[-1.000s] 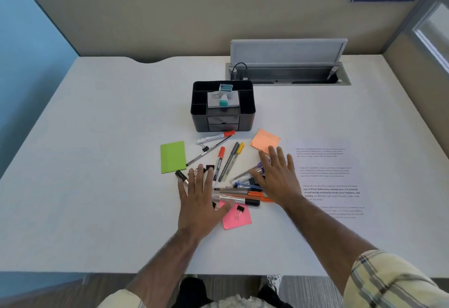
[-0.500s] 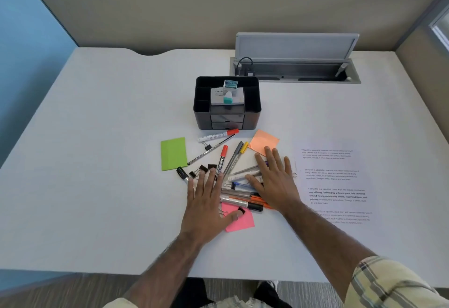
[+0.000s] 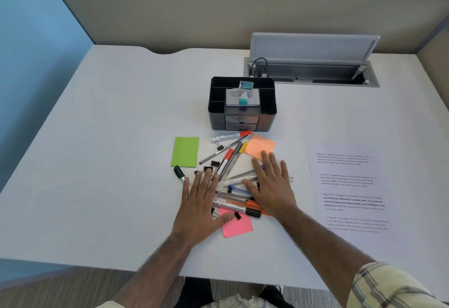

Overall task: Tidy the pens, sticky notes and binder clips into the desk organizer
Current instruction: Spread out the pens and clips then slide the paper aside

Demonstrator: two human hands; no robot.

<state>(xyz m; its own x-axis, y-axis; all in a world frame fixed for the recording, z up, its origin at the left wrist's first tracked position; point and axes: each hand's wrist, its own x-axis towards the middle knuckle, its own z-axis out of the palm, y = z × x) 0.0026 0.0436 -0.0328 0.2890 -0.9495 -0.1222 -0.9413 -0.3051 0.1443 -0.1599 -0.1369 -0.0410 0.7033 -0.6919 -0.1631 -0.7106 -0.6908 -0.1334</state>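
Left hand (image 3: 199, 208) and right hand (image 3: 273, 187) flat, fingers spread, on jumbled multicolour plastic pens (image 3: 239, 202), well off white desk's (image 3: 109, 150) edges.

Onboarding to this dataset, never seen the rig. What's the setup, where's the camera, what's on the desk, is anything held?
There is no robot here: a person works with two bare hands. The single current picture comes from a wide-angle camera worn on the person's head, looking forward and down.

The left hand and right hand lie flat, fingers straight, on a loose pile of pens on the white desk. Neither hand holds anything.

Around the pile lie black binder clips, green sticky notes, orange sticky notes and pink sticky notes. Behind the pile stands the black desk organizer, with a grey box in its middle and no pens in it. A printed sheet lies to the right.
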